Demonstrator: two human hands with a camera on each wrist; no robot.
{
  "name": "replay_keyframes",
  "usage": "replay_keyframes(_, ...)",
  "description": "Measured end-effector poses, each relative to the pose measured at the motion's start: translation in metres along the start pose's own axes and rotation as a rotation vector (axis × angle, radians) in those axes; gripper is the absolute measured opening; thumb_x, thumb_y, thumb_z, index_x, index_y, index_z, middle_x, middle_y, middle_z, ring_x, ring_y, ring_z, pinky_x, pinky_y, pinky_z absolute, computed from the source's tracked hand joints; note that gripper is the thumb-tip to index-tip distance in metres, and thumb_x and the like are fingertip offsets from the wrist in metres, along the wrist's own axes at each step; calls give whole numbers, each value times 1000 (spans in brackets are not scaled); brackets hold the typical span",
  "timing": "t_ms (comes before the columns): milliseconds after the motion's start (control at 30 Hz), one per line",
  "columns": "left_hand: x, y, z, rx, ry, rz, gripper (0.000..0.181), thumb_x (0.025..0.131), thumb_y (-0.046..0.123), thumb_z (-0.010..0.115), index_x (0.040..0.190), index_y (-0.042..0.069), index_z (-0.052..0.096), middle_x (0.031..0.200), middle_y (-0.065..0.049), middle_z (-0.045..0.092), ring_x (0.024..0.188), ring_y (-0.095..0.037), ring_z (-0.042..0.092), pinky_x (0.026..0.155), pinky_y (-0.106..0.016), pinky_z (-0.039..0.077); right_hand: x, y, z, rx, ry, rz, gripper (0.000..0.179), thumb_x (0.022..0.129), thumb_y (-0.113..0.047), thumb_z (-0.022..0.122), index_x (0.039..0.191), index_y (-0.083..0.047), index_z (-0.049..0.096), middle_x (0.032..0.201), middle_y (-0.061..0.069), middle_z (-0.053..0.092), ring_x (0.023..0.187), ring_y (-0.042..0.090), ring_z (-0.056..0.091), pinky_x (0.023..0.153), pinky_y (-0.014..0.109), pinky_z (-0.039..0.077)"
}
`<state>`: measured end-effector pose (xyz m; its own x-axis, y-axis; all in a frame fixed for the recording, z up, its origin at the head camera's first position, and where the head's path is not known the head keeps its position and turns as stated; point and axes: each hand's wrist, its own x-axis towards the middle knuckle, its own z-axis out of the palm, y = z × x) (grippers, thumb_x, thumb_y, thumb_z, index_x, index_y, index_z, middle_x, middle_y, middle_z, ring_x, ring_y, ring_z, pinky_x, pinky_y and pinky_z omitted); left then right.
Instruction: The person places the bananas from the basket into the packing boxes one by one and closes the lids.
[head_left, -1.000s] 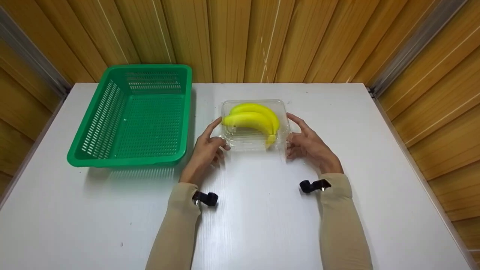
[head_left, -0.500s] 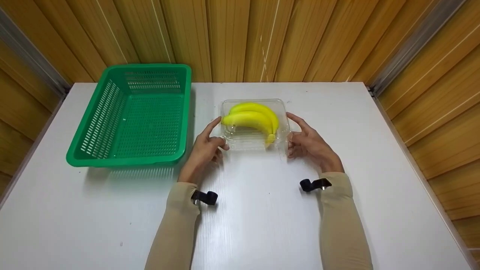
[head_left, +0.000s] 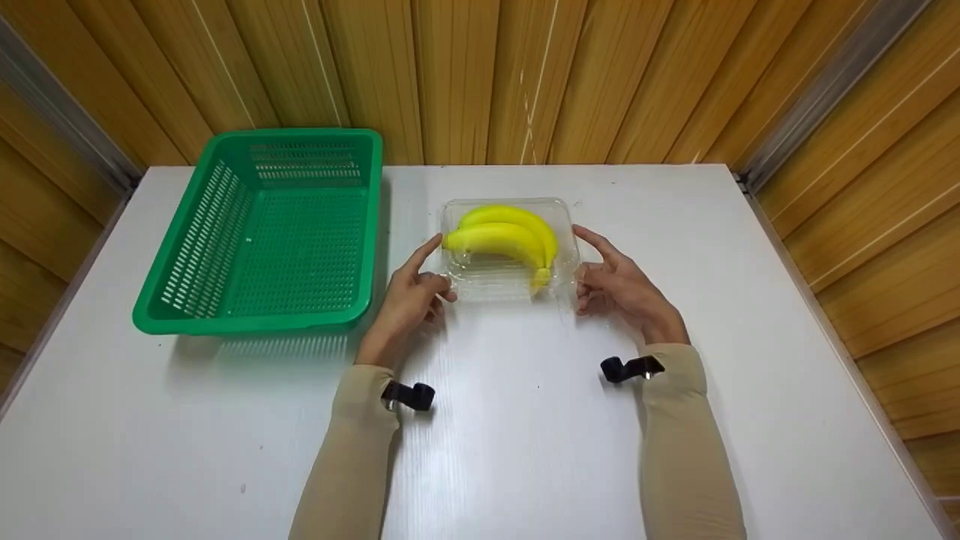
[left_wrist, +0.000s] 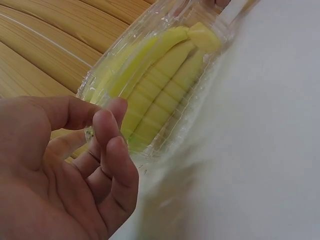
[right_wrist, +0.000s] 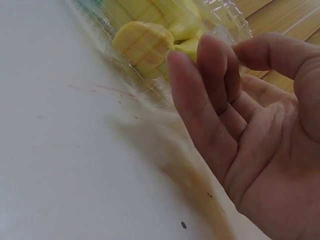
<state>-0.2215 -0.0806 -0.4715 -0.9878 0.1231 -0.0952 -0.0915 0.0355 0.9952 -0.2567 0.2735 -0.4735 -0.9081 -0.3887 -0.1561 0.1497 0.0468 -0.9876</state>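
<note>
A clear plastic box (head_left: 506, 289) with a bunch of yellow bananas (head_left: 504, 238) inside is at the middle of the table's far half. My left hand (head_left: 411, 300) pinches the box's left edge, index finger stretched along that side. On the opposite side, my right hand (head_left: 626, 296) pinches the right edge in the same way. Up close in the left wrist view, thumb and curled fingers (left_wrist: 112, 140) meet at the box's corner. The right wrist view has the bananas' cut stem end (right_wrist: 145, 44) near the front wall, beside the right fingers.
A green perforated basket (head_left: 259, 324) stands on the white table (head_left: 510, 435), left of the box, with nothing inside. Wood-look panel walls (head_left: 457, 82) rise behind the table and along both sides. A small black camera is strapped at each wrist.
</note>
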Motion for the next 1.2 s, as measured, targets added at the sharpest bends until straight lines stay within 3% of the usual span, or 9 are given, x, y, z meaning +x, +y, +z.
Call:
replay_keyframes(467,3,-4,8,-33,80,5,73,95,-1,56,164,21,45,69,-8,69,52,-17,54,49,-27,50,1,-1,1,-17,63,15,70,104,-5,58,167,-29,36,73,9,65,63,22,66,70,43,65)
replay_keyframes(700,2,-2,6,-29,80,14,70,97,1,56,163,20,47,71,-10,69,53,-18,56,50,-29,52,-1,-3,0,-26,69,16,68,104,-8,56,166,-29,38,80,11,64,68,23,66,73,46,66)
replay_keyframes(967,1,-1,2,53,101,93,59,102,7,61,160,16,51,74,-14,70,56,-25,60,51,-28,53,-2,-4,1,-17,71,-13,67,104,-7,58,166,-23,39,85,13,63,71,23,66,71,45,65)
replay_keyframes(1100,0,0,2,145,133,134,57,103,10,63,159,14,52,75,-14,70,58,-35,65,50,-25,52,-2,-5,2,-32,86,-5,67,103,-7,59,165,-25,41,87,13,63,72,24,66,73,46,65)
replay_keyframes(1200,-4,2,3,245,162,142,57,104,13,64,159,14,51,78,-12,70,60,-35,65,52,-23,52,-2,-4,1,-44,110,1,68,103,-9,59,166,-26,39,88,14,64,71,24,66,74,47,65)
